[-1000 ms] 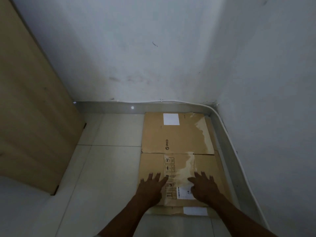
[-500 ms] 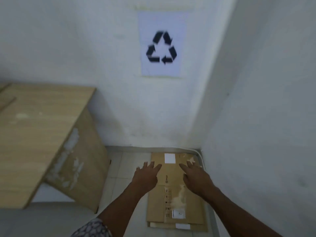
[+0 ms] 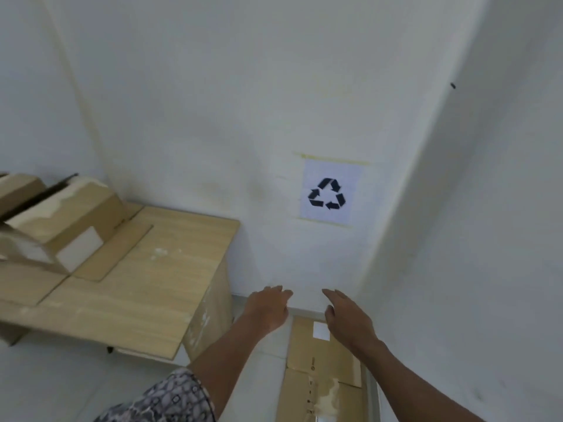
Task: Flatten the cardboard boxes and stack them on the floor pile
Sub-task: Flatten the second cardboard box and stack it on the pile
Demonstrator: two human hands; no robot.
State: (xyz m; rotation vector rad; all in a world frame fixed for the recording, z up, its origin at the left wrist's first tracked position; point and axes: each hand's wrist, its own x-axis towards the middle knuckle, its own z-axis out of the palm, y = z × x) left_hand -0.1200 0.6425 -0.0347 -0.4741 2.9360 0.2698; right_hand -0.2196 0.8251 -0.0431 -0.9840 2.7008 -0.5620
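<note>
A pile of flattened cardboard (image 3: pixel 323 370) lies on the floor in the room's corner, at the bottom right. My left hand (image 3: pixel 268 309) and my right hand (image 3: pixel 347 321) hover above it, fingers spread, holding nothing and not touching it. On the wooden table (image 3: pixel 158 287) at the left stands an unflattened cardboard box (image 3: pixel 61 220) with torn tape and a white label, its flaps spread out on the tabletop. Part of a second box (image 3: pixel 15 187) shows at the left edge.
A recycling sign (image 3: pixel 329 193) is taped to the white wall above the pile. White walls close the corner at the back and right. The table's side panel (image 3: pixel 213 312) stands just left of the pile. Pale floor tiles (image 3: pixel 61 385) lie below the table.
My hands lifted off the cardboard pile and rose. The view tilted up and turned left, bringing the table and its boxes into sight.
</note>
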